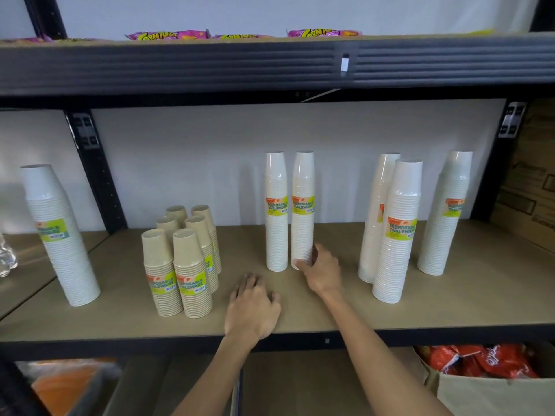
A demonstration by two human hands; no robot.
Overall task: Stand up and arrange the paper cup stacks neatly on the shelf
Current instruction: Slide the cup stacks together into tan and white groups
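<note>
Two tall white cup stacks stand upright side by side at mid-shelf, one on the left [276, 211] and one on the right [302, 210]. My right hand [322, 273] wraps the base of the right one. My left hand [253, 307] lies flat on the brown shelf board [345, 307] with fingers spread, holding nothing. Several short tan cup stacks [184, 259] cluster to the left. A lone white stack [58, 235] stands at far left. Three more white stacks stand at right: a front one [398, 232], one behind it [377, 217], and a far-right one [444, 214].
The upper shelf beam [270, 64] hangs low over the stacks, with snack bags [168, 35] on top. Black uprights [96, 172] frame the bay. Below are a cardboard box of red packets [480, 364] and an orange item [69, 382]. Cartons [531, 175] stand at right.
</note>
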